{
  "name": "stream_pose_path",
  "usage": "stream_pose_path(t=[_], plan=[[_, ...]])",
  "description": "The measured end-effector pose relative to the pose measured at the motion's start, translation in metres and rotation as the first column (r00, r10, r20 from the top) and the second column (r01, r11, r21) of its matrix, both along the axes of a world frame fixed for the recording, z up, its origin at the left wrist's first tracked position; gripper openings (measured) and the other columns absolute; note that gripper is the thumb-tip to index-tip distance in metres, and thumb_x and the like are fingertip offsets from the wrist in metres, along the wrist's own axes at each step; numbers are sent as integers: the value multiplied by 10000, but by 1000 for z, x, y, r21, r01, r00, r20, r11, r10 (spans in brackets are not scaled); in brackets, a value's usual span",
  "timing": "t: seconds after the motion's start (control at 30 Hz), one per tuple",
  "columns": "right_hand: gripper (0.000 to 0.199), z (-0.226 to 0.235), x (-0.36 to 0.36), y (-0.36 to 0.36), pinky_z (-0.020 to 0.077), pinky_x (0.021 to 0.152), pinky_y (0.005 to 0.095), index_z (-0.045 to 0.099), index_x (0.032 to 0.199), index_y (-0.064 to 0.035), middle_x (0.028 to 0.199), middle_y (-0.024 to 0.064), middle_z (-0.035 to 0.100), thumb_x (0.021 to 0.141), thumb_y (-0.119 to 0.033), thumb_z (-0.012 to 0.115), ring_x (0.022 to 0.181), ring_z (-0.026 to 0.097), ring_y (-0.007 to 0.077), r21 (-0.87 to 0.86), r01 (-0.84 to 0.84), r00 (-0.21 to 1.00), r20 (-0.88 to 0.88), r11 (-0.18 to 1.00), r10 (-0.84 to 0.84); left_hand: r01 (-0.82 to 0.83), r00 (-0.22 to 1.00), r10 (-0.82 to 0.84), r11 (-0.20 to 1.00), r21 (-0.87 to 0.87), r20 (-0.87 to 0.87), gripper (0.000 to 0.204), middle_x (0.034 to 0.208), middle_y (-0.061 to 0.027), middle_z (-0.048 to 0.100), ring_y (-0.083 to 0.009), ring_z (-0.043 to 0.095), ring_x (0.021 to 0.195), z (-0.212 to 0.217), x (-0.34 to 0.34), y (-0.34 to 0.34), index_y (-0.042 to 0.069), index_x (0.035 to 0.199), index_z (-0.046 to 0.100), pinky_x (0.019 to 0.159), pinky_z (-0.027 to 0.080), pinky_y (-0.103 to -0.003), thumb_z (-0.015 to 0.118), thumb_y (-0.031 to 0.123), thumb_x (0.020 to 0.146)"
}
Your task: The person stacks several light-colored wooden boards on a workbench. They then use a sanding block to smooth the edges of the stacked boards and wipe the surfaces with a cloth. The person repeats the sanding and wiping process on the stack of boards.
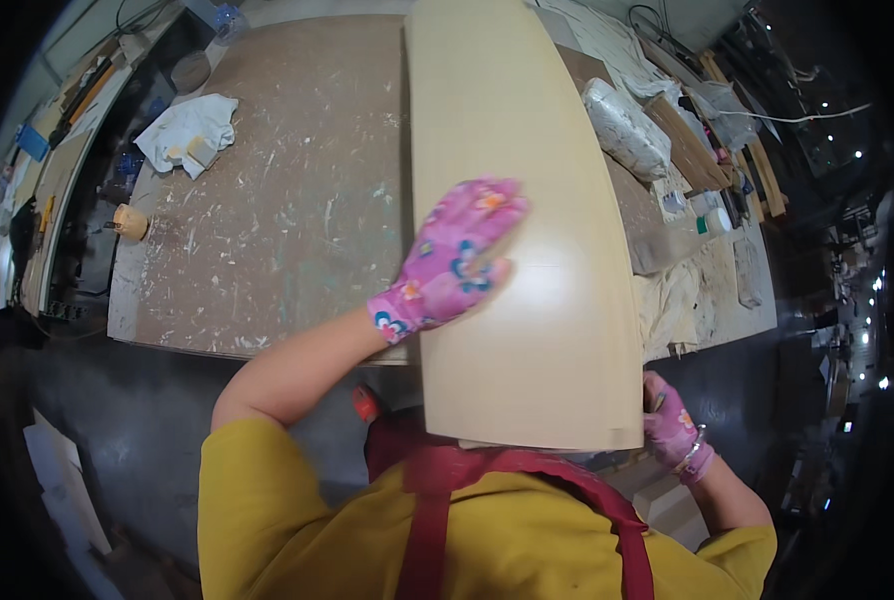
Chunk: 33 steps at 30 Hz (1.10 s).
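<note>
A long pale wooden panel [527, 120] lies lengthwise on the workbench, and its near end juts past the bench's front edge toward my body. My left hand [457, 255], in a pink floral glove, rests flat on the panel's top near its left edge, fingers stretched out and slightly blurred. Beside the panel's near right corner is my right hand [671, 422], gloved the same way, with its fingers curled in. Something small may be in those fingers, but I cannot make it out. A bracelet [691, 450] circles that wrist.
The brown, paint-flecked bench top [287, 190] holds a white cloth [192, 132] and an orange-tan cup [130, 222] on the left. To the right lie a plastic-wrapped bundle [625, 130], a clear bottle with a green cap [682, 240] and crumpled fabric [672, 310].
</note>
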State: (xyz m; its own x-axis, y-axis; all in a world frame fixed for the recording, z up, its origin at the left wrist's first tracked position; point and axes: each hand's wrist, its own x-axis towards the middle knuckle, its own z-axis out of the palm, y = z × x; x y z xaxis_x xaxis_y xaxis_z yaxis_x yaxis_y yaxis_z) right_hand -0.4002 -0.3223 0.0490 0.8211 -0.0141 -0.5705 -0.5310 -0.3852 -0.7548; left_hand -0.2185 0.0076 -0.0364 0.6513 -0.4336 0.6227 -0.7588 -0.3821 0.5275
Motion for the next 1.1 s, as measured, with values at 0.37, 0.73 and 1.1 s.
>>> stream_pose_path(t=[0.37,0.73,1.1], plan=[[725,39,30,104,311,1145,396,330,1475,68,1407,197,498,867,-187,633,1328,457,289,-86,-617,636,532,782,560,-193,831,-394,457,-868,-392,601,1510,-154,382,-246,404,1384,-62,-40,39,35,1527,275,1137,363,-351,375,390,1052],[610,-158,188,175,326,1129,394,353,1470,45,1447,231,449,1027,-359,467,1327,464,318,-179,-6,657,741,984,139,-242,965,235,969,51,121,464,1255,-118,591,-210,570,1175,-18,-60,198,35,1406,449,1026,443,-330,496,292,1022],[601,-196,273,138,541,797,291,428,1424,36,1161,144,666,972,-303,634,980,650,167,351,39,915,363,936,-174,-575,323,416,800,173,-850,1065,1296,-205,529,-260,536,1135,47,-53,154,-48,1547,98,900,428,-314,698,505,863]])
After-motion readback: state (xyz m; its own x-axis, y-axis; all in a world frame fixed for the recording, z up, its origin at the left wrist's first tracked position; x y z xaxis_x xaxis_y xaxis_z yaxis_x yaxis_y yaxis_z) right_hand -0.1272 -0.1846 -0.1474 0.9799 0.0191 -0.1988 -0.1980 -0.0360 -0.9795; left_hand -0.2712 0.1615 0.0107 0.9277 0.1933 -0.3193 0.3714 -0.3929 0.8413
